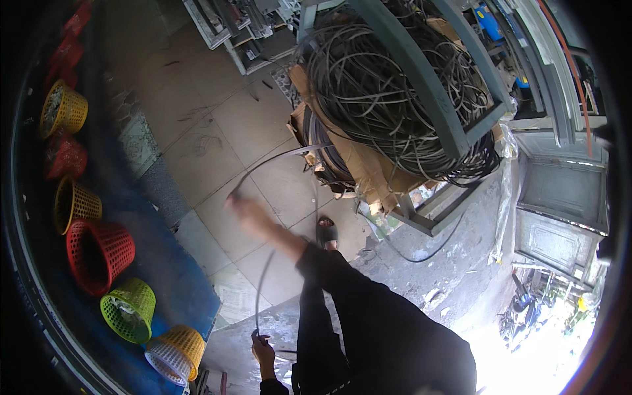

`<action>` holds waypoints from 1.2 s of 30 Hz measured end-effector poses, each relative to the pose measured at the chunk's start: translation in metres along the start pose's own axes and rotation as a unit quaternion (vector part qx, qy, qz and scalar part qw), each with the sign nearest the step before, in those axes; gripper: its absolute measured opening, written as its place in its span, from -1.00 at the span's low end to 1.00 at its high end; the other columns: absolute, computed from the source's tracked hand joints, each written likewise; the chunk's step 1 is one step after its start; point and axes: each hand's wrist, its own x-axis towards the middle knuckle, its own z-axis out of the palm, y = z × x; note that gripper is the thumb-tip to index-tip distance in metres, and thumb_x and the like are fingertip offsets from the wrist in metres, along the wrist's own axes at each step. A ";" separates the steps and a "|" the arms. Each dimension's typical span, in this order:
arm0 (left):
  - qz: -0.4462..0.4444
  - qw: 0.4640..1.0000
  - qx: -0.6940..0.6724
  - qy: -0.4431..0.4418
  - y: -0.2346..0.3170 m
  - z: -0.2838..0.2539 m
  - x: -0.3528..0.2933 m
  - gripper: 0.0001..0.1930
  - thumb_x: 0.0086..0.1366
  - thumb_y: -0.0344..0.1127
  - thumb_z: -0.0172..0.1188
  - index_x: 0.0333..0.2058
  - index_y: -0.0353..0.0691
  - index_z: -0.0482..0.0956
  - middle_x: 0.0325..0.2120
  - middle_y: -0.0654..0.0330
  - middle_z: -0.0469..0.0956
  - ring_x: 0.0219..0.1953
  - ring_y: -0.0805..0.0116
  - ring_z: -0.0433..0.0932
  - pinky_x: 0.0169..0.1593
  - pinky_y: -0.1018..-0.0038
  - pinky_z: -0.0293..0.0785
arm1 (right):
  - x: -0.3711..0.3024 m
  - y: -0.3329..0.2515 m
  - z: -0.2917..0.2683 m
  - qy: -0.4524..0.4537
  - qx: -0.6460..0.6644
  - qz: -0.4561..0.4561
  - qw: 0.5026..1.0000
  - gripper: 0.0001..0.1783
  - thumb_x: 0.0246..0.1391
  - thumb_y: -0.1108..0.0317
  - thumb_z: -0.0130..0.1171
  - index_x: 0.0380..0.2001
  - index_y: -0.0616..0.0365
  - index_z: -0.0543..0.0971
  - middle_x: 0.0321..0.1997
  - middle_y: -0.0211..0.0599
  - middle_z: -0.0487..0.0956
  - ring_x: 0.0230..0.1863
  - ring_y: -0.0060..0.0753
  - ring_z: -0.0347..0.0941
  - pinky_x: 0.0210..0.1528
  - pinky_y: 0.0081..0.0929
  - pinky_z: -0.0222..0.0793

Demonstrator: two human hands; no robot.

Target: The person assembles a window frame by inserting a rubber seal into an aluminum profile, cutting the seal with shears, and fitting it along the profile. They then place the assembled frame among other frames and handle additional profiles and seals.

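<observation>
Pinching a thin, dark, flexible strip (257, 299) between thumb and fingers: the left hand (264, 354), low and close to the body. Right hand (253, 216) is farther out, over the floor, its fingertips at the strip's upper bend (motion-blurred, so I cannot tell how firmly that grip is closed). The strip drops to the left hand from beside the right forearm, which hides part of its run; above, it arcs right to the torn brown cardboard sheet (355, 161). Behind the cardboard, a large tangled heap of dark, thin coils (368, 99) sits within a grey-green metal frame (421, 79). Below the frame's near side, a foot in a dark sandal (326, 230) stands on the beige tiled floor (243, 118). Off left, a blue-topped table (174, 283) carries a row of perforated plastic baskets, among them a red basket (118, 247) and a lime-green basket (138, 299).
</observation>
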 end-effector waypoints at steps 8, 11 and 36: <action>-0.183 0.698 -0.692 -0.031 0.048 -0.078 0.071 -0.45 0.39 0.22 -0.11 -0.05 -0.17 0.53 -0.73 0.48 0.15 -0.69 0.61 0.16 -0.45 0.60 0.26 | -0.223 -0.067 0.106 -0.577 0.014 0.031 0.816 -0.67 0.22 0.18 0.00 -0.08 0.18 0.47 -0.25 0.05 0.55 -0.14 -0.03 0.52 -0.10 -0.19 0.41; -0.157 0.860 -0.450 -0.182 0.086 -0.059 0.062 -0.52 0.47 -0.01 -0.20 -0.12 -0.30 0.56 -0.30 0.10 0.63 -0.33 0.24 0.60 -0.03 0.39 0.46 | -0.273 -0.050 0.098 -0.646 0.007 0.024 0.763 -0.64 0.22 0.17 0.02 -0.06 0.20 0.47 -0.20 0.05 0.55 -0.10 -0.05 0.51 -0.05 -0.22 0.40; -0.222 0.770 -0.572 0.172 0.015 -0.060 -0.031 -0.60 0.41 -0.04 -0.06 0.03 -0.20 0.44 0.34 0.13 0.16 0.12 0.05 0.40 0.12 0.25 0.37 | -0.180 -0.014 0.144 -0.448 0.020 0.060 0.892 -0.66 0.29 0.28 -0.17 -0.15 0.32 0.49 -0.20 -0.06 0.60 -0.19 -0.10 0.52 -0.14 -0.24 0.42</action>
